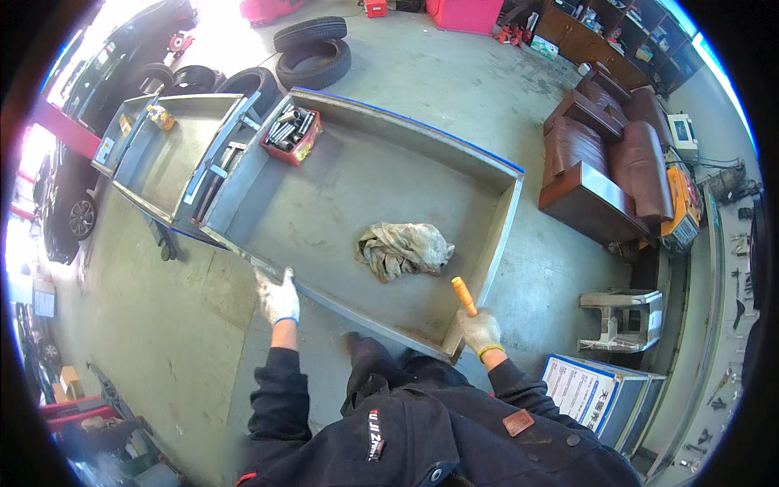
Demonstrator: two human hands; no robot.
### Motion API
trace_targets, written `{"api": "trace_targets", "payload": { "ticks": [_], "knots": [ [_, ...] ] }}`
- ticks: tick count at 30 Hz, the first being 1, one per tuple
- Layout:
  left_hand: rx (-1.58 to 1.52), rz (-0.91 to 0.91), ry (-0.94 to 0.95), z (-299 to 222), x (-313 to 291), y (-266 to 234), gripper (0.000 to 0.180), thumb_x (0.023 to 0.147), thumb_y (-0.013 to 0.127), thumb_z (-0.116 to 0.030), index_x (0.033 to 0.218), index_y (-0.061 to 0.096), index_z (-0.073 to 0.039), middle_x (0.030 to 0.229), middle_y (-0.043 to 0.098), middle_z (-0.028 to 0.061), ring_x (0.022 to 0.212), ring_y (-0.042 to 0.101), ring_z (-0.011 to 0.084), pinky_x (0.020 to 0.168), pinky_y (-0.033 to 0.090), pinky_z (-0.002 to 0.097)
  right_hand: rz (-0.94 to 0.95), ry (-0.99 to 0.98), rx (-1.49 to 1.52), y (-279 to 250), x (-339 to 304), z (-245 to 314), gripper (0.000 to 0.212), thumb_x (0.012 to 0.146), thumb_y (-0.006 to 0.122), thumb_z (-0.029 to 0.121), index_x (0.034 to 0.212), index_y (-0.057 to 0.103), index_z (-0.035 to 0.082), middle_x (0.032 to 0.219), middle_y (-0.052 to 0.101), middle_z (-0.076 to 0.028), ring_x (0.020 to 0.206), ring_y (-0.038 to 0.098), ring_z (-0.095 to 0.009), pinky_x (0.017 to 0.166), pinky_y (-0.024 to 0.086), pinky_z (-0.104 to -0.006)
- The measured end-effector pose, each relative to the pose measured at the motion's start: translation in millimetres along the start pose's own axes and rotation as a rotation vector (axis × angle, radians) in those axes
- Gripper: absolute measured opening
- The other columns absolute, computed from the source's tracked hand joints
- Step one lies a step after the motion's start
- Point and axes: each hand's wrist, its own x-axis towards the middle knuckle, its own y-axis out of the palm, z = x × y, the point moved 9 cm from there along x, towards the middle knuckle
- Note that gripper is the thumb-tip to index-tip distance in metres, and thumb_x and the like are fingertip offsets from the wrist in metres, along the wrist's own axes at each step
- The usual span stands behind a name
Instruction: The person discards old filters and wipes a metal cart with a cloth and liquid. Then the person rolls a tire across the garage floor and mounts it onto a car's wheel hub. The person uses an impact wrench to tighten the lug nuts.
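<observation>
That dark jacket [406, 442] carries white lettering [375, 436]; the right hand [480, 331] clasps an orange handle [464, 295]; left hand [278, 300] at the metal tray [324, 191], grip I can't tell; printed sign [578, 394] nearby.

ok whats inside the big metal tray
The big metal tray holds a crumpled, stained rag toward its right end and, in the far left corner, a red box of metal pieces. What lies under the rag, the box or its top pieces is covered.
</observation>
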Motion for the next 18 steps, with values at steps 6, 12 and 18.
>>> {"api": "trace_targets", "payload": {
  "ticks": [6, 12, 18],
  "knots": [
    [-0.346, -0.068, -0.319, 36, -4, 69, 0.076, 0.098, 0.068, -0.031, 0.154, 0.042, 0.012, 0.144, 0.062, 0.0386, 0.133, 0.064, 0.049, 0.116, 0.05, 0.0491, 0.135, -0.061, -0.129, -3, 0, -6, 0.073, 0.094, 0.068, 0.069, 0.105, 0.078, -0.003, 0.104, 0.078, -0.031, 0.102, 0.077, -0.047, 0.09, 0.06, -0.0544],
    [-0.387, -0.096, -0.292, 85, 27, 100, 0.064, 0.095, 0.071, -0.024, 0.142, 0.051, 0.014, 0.136, 0.066, 0.0389, 0.125, 0.068, 0.0492, 0.109, 0.052, 0.0514, 0.338, -0.243, -0.152, -20, 11, -4, 0.086, 0.091, 0.065, 0.082, 0.102, 0.079, -0.003, 0.101, 0.079, -0.028, 0.101, 0.077, -0.046, 0.09, 0.06, -0.0518],
    [-0.069, -0.398, -0.118, -1, -94, 25, 0.062, 0.098, 0.075, -0.03, 0.147, 0.055, 0.003, 0.139, 0.069, 0.0283, 0.129, 0.067, 0.0449, 0.11, 0.051, 0.0521, 0.589, -0.537, 0.033, -95, 48, -19, 0.061, 0.094, 0.072, 0.059, 0.11, 0.076, 0.0, 0.098, 0.075, -0.026, 0.096, 0.073, -0.042, 0.086, 0.055, -0.0487]
  ]
}}
